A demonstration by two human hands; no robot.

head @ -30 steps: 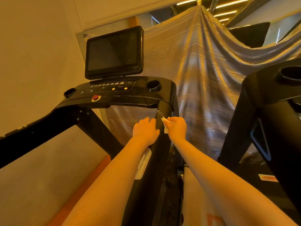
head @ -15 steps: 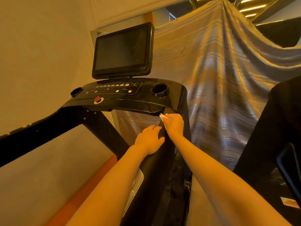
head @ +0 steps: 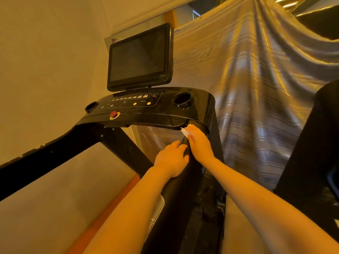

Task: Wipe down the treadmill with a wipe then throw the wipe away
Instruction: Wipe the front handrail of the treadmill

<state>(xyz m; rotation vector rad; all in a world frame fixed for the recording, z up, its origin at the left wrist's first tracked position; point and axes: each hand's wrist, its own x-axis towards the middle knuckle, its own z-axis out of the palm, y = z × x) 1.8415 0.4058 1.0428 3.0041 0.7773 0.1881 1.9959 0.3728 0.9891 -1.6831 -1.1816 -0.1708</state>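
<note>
The right hand (head: 200, 143) has climbed the treadmill's right handrail (head: 183, 195) over the last second and now presses the white wipe (head: 187, 130) against the top of the rail, right where it meets the underside lip of the console (head: 165, 114). The wipe sits under the fingertips, only its crumpled front edge showing, so whether the grip is pinching it or just pressing flat I cannot tell for sure; the fingers look fairly straight. The left hand (head: 172, 160) has followed up the rail too and rests on its inner side just below the right, fingers loosely laid, holding nothing.

That suggests the rail stroke is at its upper end. Likely the wiping is well short of done: the console face, its button panel (head: 135, 101), the cup holder (head: 182, 99) and the screen (head: 139, 57) remain to be covered, then the wipe must be thrown away. No bin is in view.

For moving on, the console lip overhangs the wipe, so the hand must come out and around that edge to reach the top surface. There is open space to the left between the two rails. To the right hangs a striped cloth (head: 256, 88), and a second dark machine (head: 315, 143) stands near.
</note>
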